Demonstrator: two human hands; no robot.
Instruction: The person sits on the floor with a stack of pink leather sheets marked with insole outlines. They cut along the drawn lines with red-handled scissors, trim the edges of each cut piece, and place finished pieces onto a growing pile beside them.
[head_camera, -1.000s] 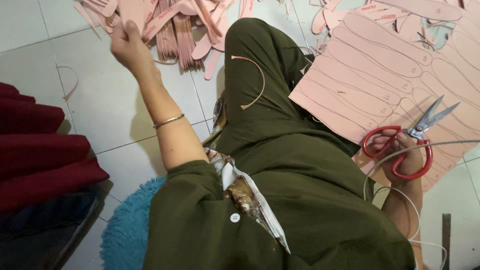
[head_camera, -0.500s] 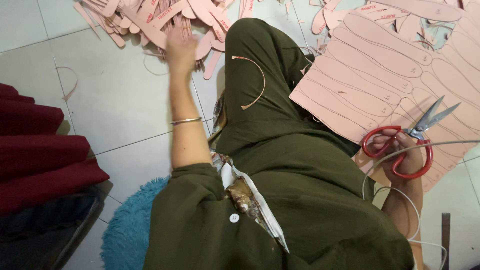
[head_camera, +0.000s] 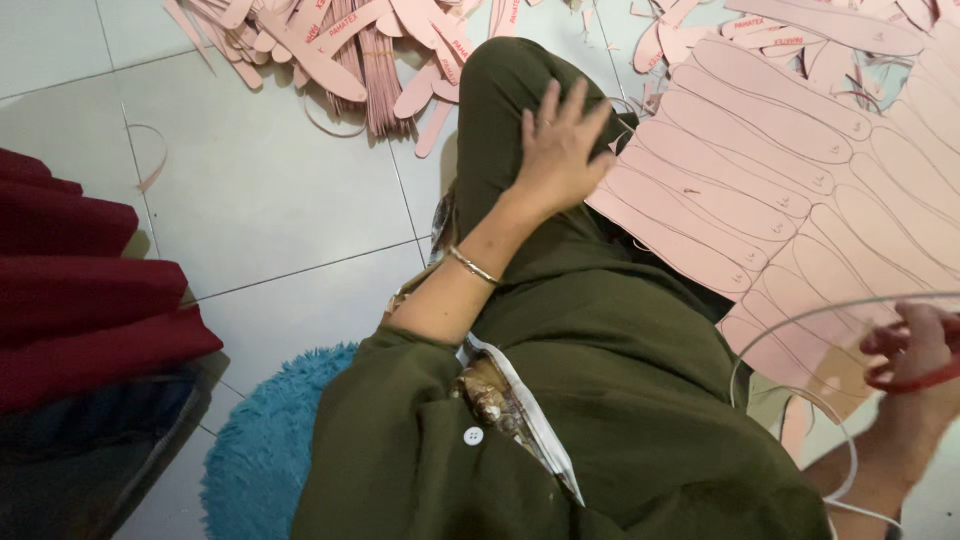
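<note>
My left hand is spread wide over my knee in the dark green garment, its fingertips close to the left edge of a big pink sheet marked with outlined sole shapes; it holds nothing. A thin bangle sits on that wrist. At the right edge, my right hand grips the red handles of a pair of scissors; the blades are out of view. A thin pale trimmed strip curls in a loop beside that hand.
A heap of cut pink sole-shaped pieces lies on the white tiled floor at the top. Folded dark red cloth is stacked at the left. A blue fluffy mat lies under me.
My left hand has left the heap of cut pieces and swung right, back over my knee by the sheet. The right hand with the scissors has dropped toward the right edge.
</note>
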